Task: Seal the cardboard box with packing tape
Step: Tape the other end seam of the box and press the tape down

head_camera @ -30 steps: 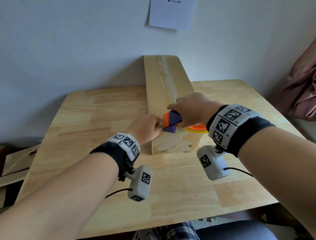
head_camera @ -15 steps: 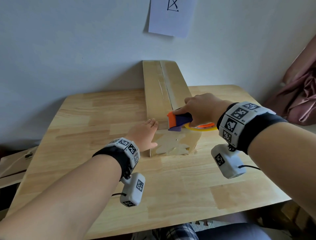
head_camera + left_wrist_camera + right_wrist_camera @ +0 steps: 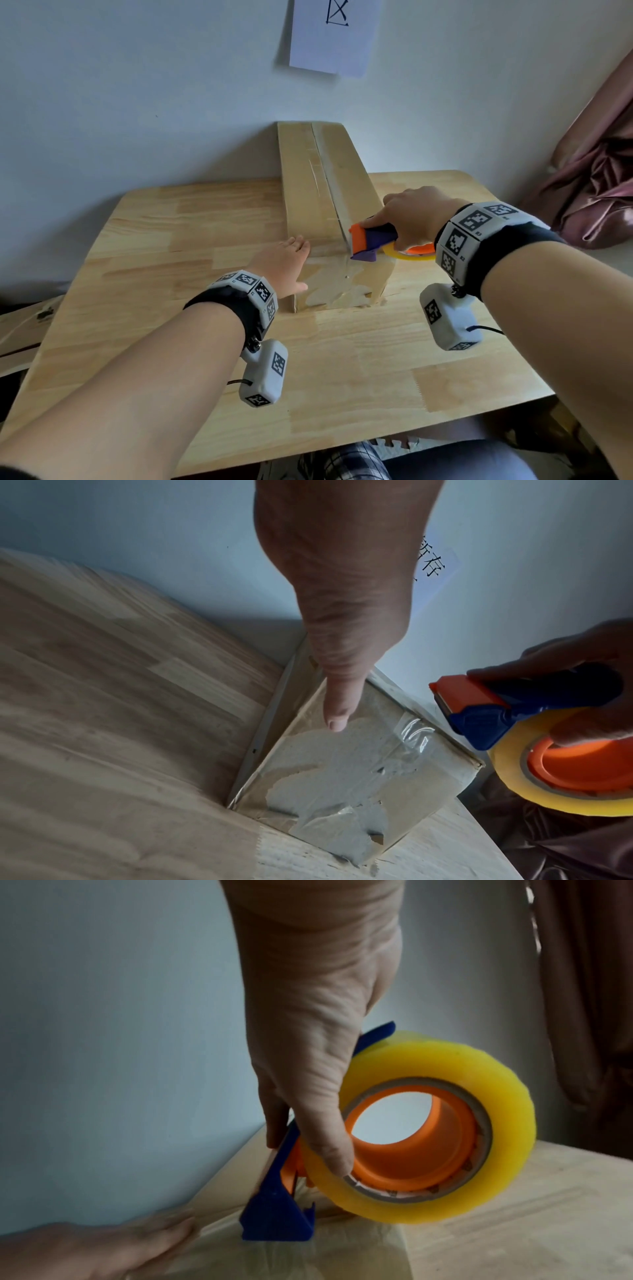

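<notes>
A long cardboard box (image 3: 308, 178) lies on the wooden table (image 3: 178, 240), its far end against the wall. Clear tape runs along its top seam and its near end face (image 3: 342, 772) carries torn tape patches. My left hand (image 3: 284, 262) lies flat with straight fingers on the box's near left corner, thumb (image 3: 337, 710) against the end face. My right hand (image 3: 414, 214) grips a blue and orange tape dispenser (image 3: 370, 241) with a yellow roll (image 3: 445, 1123), its blue nose (image 3: 277, 1221) on the box top near the front edge. In the right wrist view, my left hand (image 3: 103, 1250) is blurred.
A paper sheet (image 3: 334, 34) hangs on the wall above the box. Brown-pink cloth (image 3: 596, 192) hangs to the right of the table. Bare tabletop lies in front of the box and to its left. Flat cardboard (image 3: 20, 329) sits low at the left.
My left hand opened from curled fingers beside the dispenser and spread flat on the box's left corner. My right hand drew the dispenser slightly to the right along the front edge.
</notes>
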Tool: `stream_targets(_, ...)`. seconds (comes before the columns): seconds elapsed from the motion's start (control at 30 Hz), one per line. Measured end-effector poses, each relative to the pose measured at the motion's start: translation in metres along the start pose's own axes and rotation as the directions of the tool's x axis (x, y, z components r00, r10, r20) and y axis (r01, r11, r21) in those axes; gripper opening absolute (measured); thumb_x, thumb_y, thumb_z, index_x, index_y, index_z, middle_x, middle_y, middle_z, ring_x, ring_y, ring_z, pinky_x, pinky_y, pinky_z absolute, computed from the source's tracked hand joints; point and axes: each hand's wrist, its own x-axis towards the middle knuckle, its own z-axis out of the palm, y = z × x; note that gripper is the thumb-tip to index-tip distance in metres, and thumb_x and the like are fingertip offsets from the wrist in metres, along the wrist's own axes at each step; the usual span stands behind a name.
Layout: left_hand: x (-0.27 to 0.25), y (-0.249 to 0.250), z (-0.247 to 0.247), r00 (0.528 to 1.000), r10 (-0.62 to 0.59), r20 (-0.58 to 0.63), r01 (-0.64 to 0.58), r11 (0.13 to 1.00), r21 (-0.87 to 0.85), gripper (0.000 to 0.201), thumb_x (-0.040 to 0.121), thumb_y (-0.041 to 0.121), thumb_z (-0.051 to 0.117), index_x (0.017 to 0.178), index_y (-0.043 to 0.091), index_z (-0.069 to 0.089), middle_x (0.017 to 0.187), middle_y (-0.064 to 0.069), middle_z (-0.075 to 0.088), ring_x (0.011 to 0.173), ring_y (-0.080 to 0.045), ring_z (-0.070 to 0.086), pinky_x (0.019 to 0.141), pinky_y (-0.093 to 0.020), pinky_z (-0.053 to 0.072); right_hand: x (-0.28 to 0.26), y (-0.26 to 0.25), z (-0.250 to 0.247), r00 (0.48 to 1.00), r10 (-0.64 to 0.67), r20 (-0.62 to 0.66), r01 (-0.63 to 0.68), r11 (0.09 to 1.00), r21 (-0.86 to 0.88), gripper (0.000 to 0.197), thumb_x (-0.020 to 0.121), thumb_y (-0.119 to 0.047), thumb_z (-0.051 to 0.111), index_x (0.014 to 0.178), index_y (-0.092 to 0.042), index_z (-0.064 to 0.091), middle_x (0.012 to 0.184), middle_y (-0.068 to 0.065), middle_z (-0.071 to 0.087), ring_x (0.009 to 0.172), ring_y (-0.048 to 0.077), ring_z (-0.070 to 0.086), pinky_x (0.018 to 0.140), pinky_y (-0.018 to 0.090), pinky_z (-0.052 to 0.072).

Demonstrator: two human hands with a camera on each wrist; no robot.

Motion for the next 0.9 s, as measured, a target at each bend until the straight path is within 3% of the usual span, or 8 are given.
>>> stream_targets(0.2, 0.000, -0.002, 0.001, 1.000, 0.013, 0.012, -0.014, 1.000, 0.022, 0.086, 0.090, 0.048, 0.051, 0.150, 0.009, 0.002, 0.158, -0.011, 0.002, 0.145, -0.022, 0.009, 0.116, -0.033, 0.020, 0.005, -0.007, 0.003, 1.000, 0.010, 0.020, -0.010, 1.000, -0.006, 0.069, 0.086, -0.025, 0.060, 0.140, -0.055, 0.029, 0.101, -0.005, 0.047, 0.092, 0.020, 0.056, 0.059, 0.029, 0.036)
stream_targets(0.37, -0.006, -0.006, 0.005, 0.999, 0.037, 0.023, -0.037, 0.999, -0.018, 0.087, 0.087, 0.054, 0.053, 0.150, 0.027, 0.000, 0.157, -0.012, 0.000, 0.145, -0.024, 0.007, 0.115, -0.037, 0.019, 0.013, -0.009, 0.001, 0.999, -0.015, 0.048, 0.016, 1.000, -0.009, 0.065, 0.085, -0.022, 0.061, 0.137, -0.052, 0.036, 0.106, -0.004, 0.055, 0.092, 0.020, 0.057, 0.064, 0.029, 0.041)
stream_targets(0.47, -0.005, -0.003, 0.005, 1.000, 0.015, 0.004, -0.015, 0.999, -0.039, 0.081, 0.089, 0.051, 0.052, 0.150, 0.030, 0.004, 0.157, -0.012, 0.001, 0.145, -0.025, 0.007, 0.115, -0.037, 0.017, 0.016, -0.007, 0.001, 0.998, -0.025, 0.051, 0.025, 1.000, -0.008, 0.065, 0.084, -0.023, 0.062, 0.137, -0.052, 0.037, 0.105, -0.005, 0.056, 0.089, 0.019, 0.058, 0.063, 0.028, 0.042)
stream_targets(0.6, 0.000, 0.006, 0.003, 0.999, -0.017, -0.028, 0.017, 1.000, -0.012, 0.074, 0.091, 0.051, 0.047, 0.150, 0.025, 0.012, 0.157, -0.014, 0.010, 0.145, -0.026, 0.010, 0.117, -0.037, 0.008, 0.018, -0.006, 0.003, 0.998, -0.049, 0.031, 0.049, 0.999, 0.004, 0.064, 0.084, -0.026, 0.062, 0.138, -0.052, 0.037, 0.101, -0.006, 0.053, 0.088, 0.018, 0.056, 0.065, 0.028, 0.044)
stream_targets(0.7, 0.008, 0.014, 0.002, 0.998, 0.026, -0.054, -0.026, 1.000, 0.010, 0.072, 0.092, 0.051, 0.044, 0.149, 0.017, 0.016, 0.158, -0.007, 0.008, 0.145, -0.020, 0.005, 0.118, -0.037, 0.003, 0.019, -0.004, 0.004, 0.998, -0.065, 0.017, 0.065, 0.998, 0.020, 0.061, 0.084, -0.030, 0.062, 0.137, -0.050, 0.039, 0.101, -0.007, 0.053, 0.088, 0.017, 0.054, 0.064, 0.028, 0.042)
stream_targets(0.9, 0.028, 0.034, 0.002, 0.996, 0.089, -0.025, -0.091, 0.991, -0.097, 0.080, 0.094, 0.045, 0.046, 0.150, 0.009, 0.003, 0.158, -0.007, -0.001, 0.145, -0.017, 0.002, 0.117, -0.029, 0.004, 0.023, 0.003, 0.008, 0.994, -0.099, -0.036, 0.100, 0.994, 0.048, 0.052, 0.083, -0.049, 0.061, 0.133, -0.047, 0.047, 0.099, -0.010, 0.057, 0.090, 0.014, 0.053, 0.062, 0.027, 0.039)
